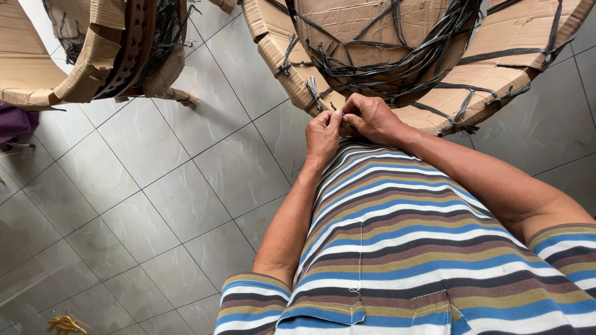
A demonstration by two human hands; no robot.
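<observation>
1. Grip: left hand (323, 133) and right hand (371, 118) meet, fingertips pinched on something small, hidden between them.
2. Pinched item too small to identify.
3. Cardboard-wrapped ring (434, 93), bound with dark plastic straps (397, 62), sits just above the hands; upper part cut off.

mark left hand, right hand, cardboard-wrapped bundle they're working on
left hand (323, 133): head view, back of the hand.
right hand (371, 118): head view, knuckles.
cardboard-wrapped bundle (347, 25): head view, bare cardboard between the dark straps.
</observation>
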